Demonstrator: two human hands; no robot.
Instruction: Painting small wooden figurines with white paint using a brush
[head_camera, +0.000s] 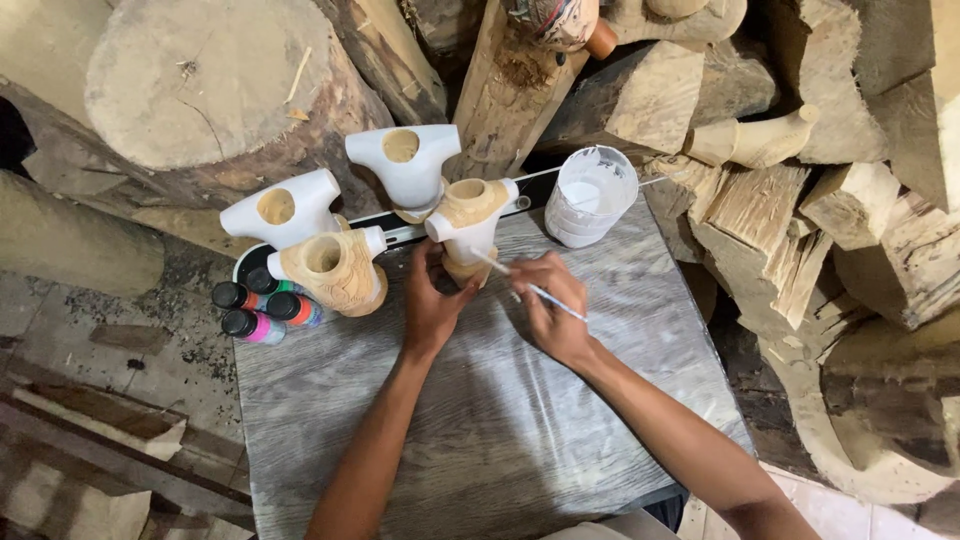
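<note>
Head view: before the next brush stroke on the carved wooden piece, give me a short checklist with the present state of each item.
1. Left hand grips the half-painted carving: ok.
2. Right hand holds the thin brush, tip at the carving: ok.
3. White paint cup upright on the table, beside the right hand: ok.
4. Paint loaded on the brush tip: cannot tell.
5. Neighbouring unpainted carving apart from the one in hand: ok.
6. Small paint bottles capped at the table's left edge: ok.
</note>
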